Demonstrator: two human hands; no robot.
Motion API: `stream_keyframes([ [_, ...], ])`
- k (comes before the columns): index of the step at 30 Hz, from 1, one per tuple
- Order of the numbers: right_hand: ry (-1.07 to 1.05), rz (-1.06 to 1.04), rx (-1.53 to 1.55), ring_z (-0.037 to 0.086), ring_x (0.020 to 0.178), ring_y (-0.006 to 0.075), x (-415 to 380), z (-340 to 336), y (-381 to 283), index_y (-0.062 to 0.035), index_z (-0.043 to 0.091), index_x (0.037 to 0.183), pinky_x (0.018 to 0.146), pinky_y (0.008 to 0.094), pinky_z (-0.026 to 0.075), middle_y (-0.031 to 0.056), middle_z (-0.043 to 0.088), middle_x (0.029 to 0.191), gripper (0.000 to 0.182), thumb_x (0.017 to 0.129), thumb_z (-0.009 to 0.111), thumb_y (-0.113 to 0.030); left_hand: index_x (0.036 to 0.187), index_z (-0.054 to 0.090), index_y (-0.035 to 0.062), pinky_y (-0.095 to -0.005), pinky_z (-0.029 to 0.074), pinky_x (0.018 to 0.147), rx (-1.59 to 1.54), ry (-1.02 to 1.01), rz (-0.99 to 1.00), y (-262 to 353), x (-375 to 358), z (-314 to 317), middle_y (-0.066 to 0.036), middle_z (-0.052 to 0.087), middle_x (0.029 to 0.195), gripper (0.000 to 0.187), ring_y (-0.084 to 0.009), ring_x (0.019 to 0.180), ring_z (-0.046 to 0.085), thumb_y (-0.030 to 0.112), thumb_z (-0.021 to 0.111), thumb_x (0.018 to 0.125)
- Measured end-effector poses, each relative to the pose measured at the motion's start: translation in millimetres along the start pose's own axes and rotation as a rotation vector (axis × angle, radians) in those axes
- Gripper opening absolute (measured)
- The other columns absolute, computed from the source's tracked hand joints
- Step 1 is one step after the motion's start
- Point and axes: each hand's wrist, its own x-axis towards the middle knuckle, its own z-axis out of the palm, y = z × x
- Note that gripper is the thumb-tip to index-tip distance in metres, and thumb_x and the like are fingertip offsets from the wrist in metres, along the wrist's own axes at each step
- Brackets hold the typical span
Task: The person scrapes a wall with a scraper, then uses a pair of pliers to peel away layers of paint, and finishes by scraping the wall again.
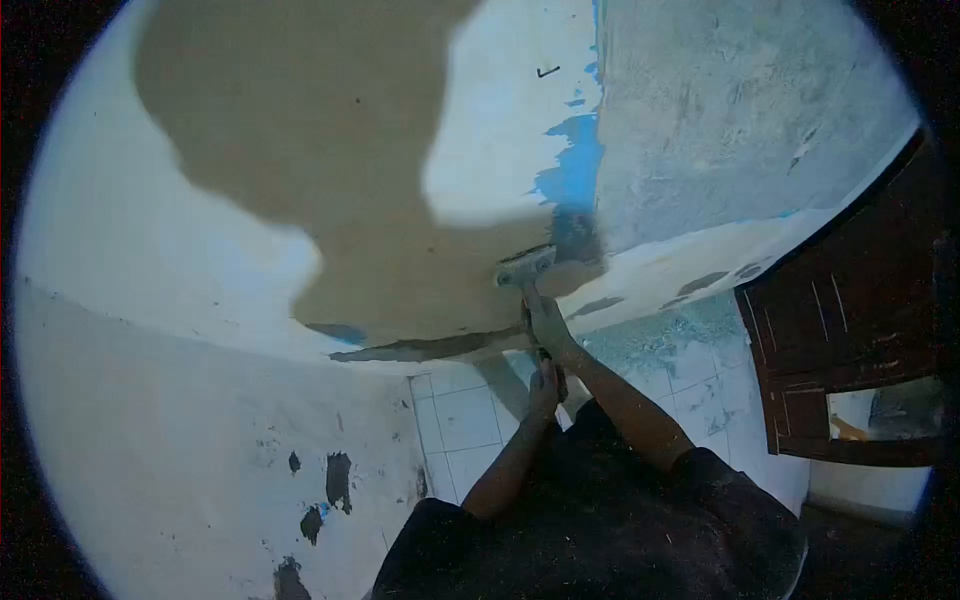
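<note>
A wide-bladed scraper lies with its blade against the wall, at the lower end of a blue strip of exposed paint. My right hand is closed round its handle just below the blade. Lower down, my left hand is closed at what looks like the end of the same handle; its fingers are partly hidden. White paint covers the wall left of the strip, and bare grey plaster shows on the right. A large shadow falls across the white surface and the scraper.
Dark wooden drawers stand at the right. White floor tiles lie below, with dust and paint debris along the wall's foot. The left wall has dark chipped patches. A small hook-like piece sits high on the wall.
</note>
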Motion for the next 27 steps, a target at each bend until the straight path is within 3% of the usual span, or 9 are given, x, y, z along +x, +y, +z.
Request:
stream_keyframes([
  [7, -0.007, -0.181, 0.126, 0.031, 0.043, 0.0073, 18, 5, 26, -0.0138, 0.04, 0.065, 0.041, 0.0254, 0.024, -0.004, 0.035, 0.053, 0.05, 0.094, 0.038, -0.054, 0.067, 0.047, 0.0076, -0.0273, 0.031, 0.039, -0.266, -0.024, 0.018, -9, 8, -11, 0.0, 0.041, 0.051, 0.051, -0.0102, 0.041, 0.039, 0.048, 0.038, 0.096],
  [9, -0.017, -0.006, 0.017, 0.033, 0.045, 0.0073, 5, 0, 11, -0.0138, 0.041, 0.065, 0.043, 0.0254, 0.026, -0.0039, 0.035, 0.054, 0.051, 0.095, 0.037, -0.055, 0.067, 0.046, 0.0086, -0.0268, 0.03, 0.038, 0.115, 0.059, 0.272, 6, -3, -2, 0.0, 0.042, 0.051, 0.048, -0.0101, 0.04, 0.039, 0.045, 0.038, 0.097],
  [12, 0.079, -0.187, -0.106, 0.032, 0.045, 0.007, 29, -3, 43, -0.0136, 0.041, 0.066, 0.042, 0.0253, 0.026, -0.0041, 0.036, 0.054, 0.051, 0.094, 0.037, -0.056, 0.068, 0.046, 0.0081, -0.027, 0.03, 0.038, -0.228, -0.062, -0.02, 12, -7, 1, 0.0, 0.042, 0.051, 0.046, -0.0096, 0.04, 0.039, 0.042, 0.037, 0.098],
  [15, -0.089, 0.046, -0.065, 0.044, 0.054, 0.0105, 23, -12, 30, -0.0103, 0.053, 0.074, 0.049, 0.0313, 0.038, 0.0019, 0.05, 0.064, 0.053, 0.095, 0.034, -0.055, 0.069, 0.046, 0.0074, -0.027, 0.031, 0.038, -0.198, 0.02, 0.026, -1, -4, 2, 0.0, 0.043, 0.051, 0.044, -0.0095, 0.039, 0.039, 0.039, 0.036, 0.099],
  [19, 0.025, -0.068, -0.169, 0.041, 0.048, 0.0115, 15, -1, 13, -0.012, 0.049, 0.069, 0.046, 0.0304, 0.036, -0.0014, 0.043, 0.055, 0.055, 0.095, 0.032, -0.057, 0.07, 0.047, 0.0058, -0.0273, 0.032, 0.038, -0.011, 0.087, 0.136, 17, -8, 1, 0.001, 0.042, 0.052, 0.045, -0.0096, 0.039, 0.04, 0.04, 0.038, 0.098],
  [21, -0.091, 0.035, 0.037, 0.043, 0.052, 0.011, 1, -3, -1, -0.0089, 0.052, 0.072, 0.048, 0.0278, 0.037, -0.0002, 0.046, 0.06, 0.056, 0.095, 0.033, -0.057, 0.07, 0.048, 0.0058, -0.028, 0.031, 0.038, -0.063, -0.001, 0.022, 9, -2, -9, 0.0, 0.044, 0.052, 0.047, -0.0102, 0.039, 0.041, 0.043, 0.04, 0.097],
  [23, -0.147, 0.025, 0.092, 0.046, 0.057, 0.0102, 21, -6, 21, -0.0047, 0.058, 0.092, 0.051, 0.0254, 0.04, 0.0017, 0.048, 0.069, 0.055, 0.095, 0.034, -0.055, 0.068, 0.049, 0.0064, -0.0276, 0.032, 0.04, 0.078, 0.122, 0.169, 32, -1, -5, -0.001, 0.045, 0.052, 0.049, -0.0106, 0.042, 0.043, 0.045, 0.04, 0.096],
  [24, 0.086, -0.113, -0.109, 0.046, 0.061, 0.0089, 58, -5, 57, -0.0027, 0.052, 0.115, 0.053, 0.0231, 0.04, 0.0024, 0.049, 0.074, 0.055, 0.096, 0.035, -0.052, 0.069, 0.05, 0.0061, -0.0272, 0.034, 0.043, 0.223, 0.182, 0.166, 50, 1, -4, -0.002, 0.046, 0.054, 0.048, -0.0106, 0.046, 0.045, 0.045, 0.04, 0.096],
  [27, 0.149, -0.349, -0.084, 0.048, 0.06, 0.008, 23, 16, -68, -0.0023, 0.046, 0.122, 0.051, 0.0228, 0.039, 0.0026, 0.05, 0.072, 0.053, 0.098, 0.033, -0.047, 0.072, 0.049, 0.0049, -0.0281, 0.035, 0.044, 0.143, 0.078, 0.458, 99, 39, -5, -0.002, 0.047, 0.055, 0.046, -0.0108, 0.049, 0.046, 0.043, 0.041, 0.095],
])
